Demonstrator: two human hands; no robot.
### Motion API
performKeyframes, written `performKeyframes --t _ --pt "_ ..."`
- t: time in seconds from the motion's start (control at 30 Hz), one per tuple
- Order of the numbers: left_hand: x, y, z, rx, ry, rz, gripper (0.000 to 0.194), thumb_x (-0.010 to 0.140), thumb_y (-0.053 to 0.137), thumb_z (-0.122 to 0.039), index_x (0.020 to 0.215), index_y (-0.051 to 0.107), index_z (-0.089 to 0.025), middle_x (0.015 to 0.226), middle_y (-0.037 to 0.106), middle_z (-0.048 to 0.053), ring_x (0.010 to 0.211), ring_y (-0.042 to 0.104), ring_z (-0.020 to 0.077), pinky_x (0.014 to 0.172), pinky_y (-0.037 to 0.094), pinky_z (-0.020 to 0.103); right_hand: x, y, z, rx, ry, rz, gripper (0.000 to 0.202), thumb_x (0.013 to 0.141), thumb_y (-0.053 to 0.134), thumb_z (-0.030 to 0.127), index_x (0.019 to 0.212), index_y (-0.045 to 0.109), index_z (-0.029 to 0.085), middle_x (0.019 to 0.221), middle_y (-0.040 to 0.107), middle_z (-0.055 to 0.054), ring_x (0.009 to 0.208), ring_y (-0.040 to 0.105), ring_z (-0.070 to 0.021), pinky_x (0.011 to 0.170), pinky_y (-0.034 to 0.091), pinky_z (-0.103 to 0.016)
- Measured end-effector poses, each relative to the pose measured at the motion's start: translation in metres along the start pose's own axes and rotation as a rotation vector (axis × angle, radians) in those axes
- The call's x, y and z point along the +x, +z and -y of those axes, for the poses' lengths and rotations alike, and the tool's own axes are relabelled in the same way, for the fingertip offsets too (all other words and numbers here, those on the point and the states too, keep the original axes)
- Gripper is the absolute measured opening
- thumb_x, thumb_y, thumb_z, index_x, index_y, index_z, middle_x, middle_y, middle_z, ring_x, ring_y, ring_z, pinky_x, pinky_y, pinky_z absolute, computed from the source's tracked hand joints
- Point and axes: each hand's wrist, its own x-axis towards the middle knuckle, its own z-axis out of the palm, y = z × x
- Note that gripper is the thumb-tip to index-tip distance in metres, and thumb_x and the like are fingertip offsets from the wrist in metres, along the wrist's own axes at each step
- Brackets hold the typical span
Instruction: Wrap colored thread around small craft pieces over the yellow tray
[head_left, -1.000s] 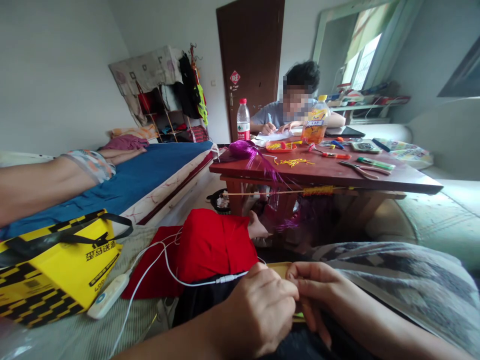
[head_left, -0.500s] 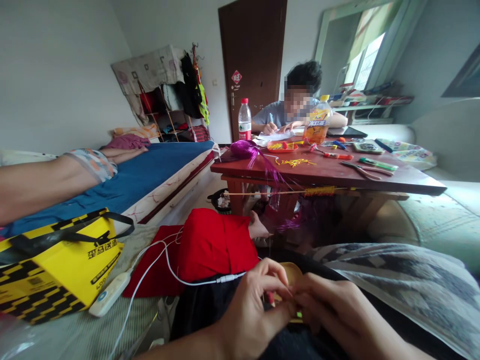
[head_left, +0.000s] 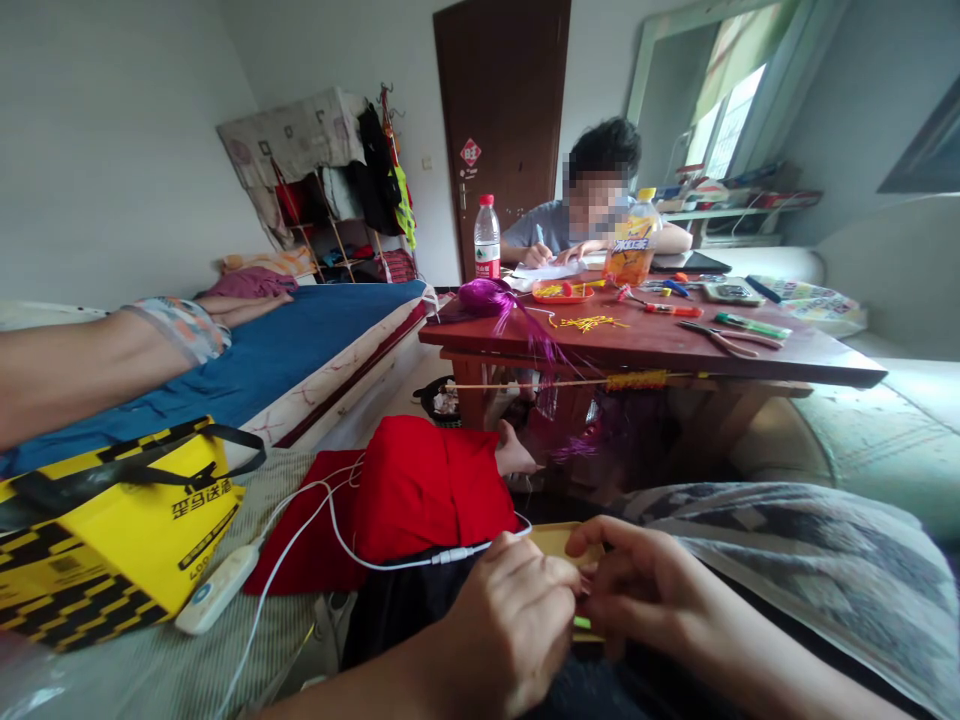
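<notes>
Low in the view, over my lap, my two hands meet at the fingertips. My left hand (head_left: pixel 521 610) is closed, its back toward me, with the fingers curled in. My right hand (head_left: pixel 649 580) comes in from the right, thumb and fingers bent together against the left fingertips. Whatever is pinched between them is too small and covered to name. A bright green bit (head_left: pixel 583 623) shows just below the fingertips. Beneath and behind the hands lies a yellow tray (head_left: pixel 555 537), mostly hidden by them.
A wooden table (head_left: pixel 480 340) ahead carries purple tinsel strands (head_left: pixel 491 297), yellow sticks (head_left: pixel 589 323), pliers (head_left: pixel 720 340) and bottles. A person (head_left: pixel 540 235) writes behind it. On the left are a yellow bag (head_left: pixel 150 530), a power strip (head_left: pixel 217 590) and a white cable (head_left: pixel 337 530).
My left hand has rolled over and its fingers have curled in, hiding the red-tipped piece seen between the hands before. The right index finger has lifted and bent.
</notes>
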Motion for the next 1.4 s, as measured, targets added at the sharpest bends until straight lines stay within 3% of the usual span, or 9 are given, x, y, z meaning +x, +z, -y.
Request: performKeyframes --t 0.07,0.17,0.3,0.67,0.87,1.07,1.2,1.4 --pt "-0.002 0.005 0.000 0.006 -0.069 0.012 0.017 0.082 0.039 -0.005 0.083 0.055 -0.013 0.080 0.062 0.005 0.070 0.049 0.0153 0.072 0.038 0.030 -0.001 0.001 0.002 -0.260 -0.052 -0.079 0.014 0.071 0.061 0.020 0.081 0.051 0.019 0.057 0.060 0.004 0.051 0.054 -0.0107 0.050 0.039 -0.020" --pt "-0.004 0.010 -0.002 0.037 -0.133 0.030 0.018 0.083 0.039 -0.005 0.079 0.055 -0.013 0.079 0.061 0.005 0.070 0.049 0.0156 0.069 0.038 0.030 0.000 0.004 0.001 -0.590 -0.122 -0.165 0.003 0.076 0.053 0.018 0.075 0.054 0.020 0.061 0.063 0.002 0.054 0.057 -0.0135 0.052 0.041 -0.023" --pt "-0.005 0.016 -0.005 0.060 -0.184 0.004 0.020 0.085 0.038 -0.005 0.077 0.054 -0.014 0.083 0.062 0.005 0.070 0.050 0.0153 0.070 0.039 0.030 0.003 0.007 -0.005 -0.845 -0.308 -0.291 0.013 0.079 0.047 0.014 0.073 0.057 0.020 0.069 0.066 -0.002 0.062 0.062 -0.0165 0.055 0.044 -0.024" --pt "-0.008 0.027 -0.008 0.013 -0.283 -0.060 0.018 0.086 0.038 -0.009 0.084 0.055 -0.015 0.082 0.063 0.005 0.072 0.053 0.0168 0.066 0.040 0.031 0.005 0.006 0.007 -0.971 -0.264 -0.225 0.020 0.078 0.052 0.010 0.063 0.062 0.019 0.065 0.066 -0.002 0.061 0.061 -0.0156 0.055 0.045 -0.022" --pt "-0.004 0.021 -0.008 -0.020 -0.320 -0.029 0.019 0.086 0.038 -0.008 0.082 0.054 -0.015 0.080 0.061 0.005 0.072 0.052 0.0166 0.065 0.039 0.030 0.006 0.004 0.007 -0.922 -0.314 -0.206 0.022 0.075 0.053 0.008 0.059 0.061 0.020 0.058 0.063 0.001 0.058 0.060 -0.0143 0.074 0.048 -0.028" --pt "-0.001 0.018 -0.008 -0.174 -0.426 -0.009 0.015 0.084 0.043 -0.009 0.079 0.055 -0.016 0.078 0.062 0.003 0.072 0.053 0.0154 0.066 0.042 0.029 0.004 0.006 -0.003 -0.816 -0.291 -0.241 0.018 0.077 0.052 0.014 0.062 0.060 0.019 0.064 0.062 0.000 0.062 0.057 -0.0153 0.060 0.045 -0.025" --pt "-0.004 0.019 -0.007 -0.288 -0.485 -0.032 0.015 0.081 0.048 -0.006 0.078 0.058 -0.016 0.080 0.062 0.003 0.076 0.056 0.0147 0.070 0.045 0.027 0.001 0.008 -0.016 -0.529 -0.119 -0.204 0.014 0.077 0.052 0.022 0.066 0.059 0.017 0.058 0.056 0.001 0.054 0.050 -0.0130 0.051 0.037 -0.024" --pt "-0.010 0.012 -0.010 -0.191 -0.573 -0.009 0.019 0.073 0.057 -0.004 0.085 0.061 -0.017 0.094 0.058 0.006 0.087 0.055 0.0180 0.078 0.046 0.032 0.000 0.007 -0.028 0.043 -0.002 -0.160 0.029 0.071 0.062 0.042 0.066 0.057 0.014 0.050 0.051 0.003 0.048 0.044 -0.0094 0.051 0.033 -0.023"
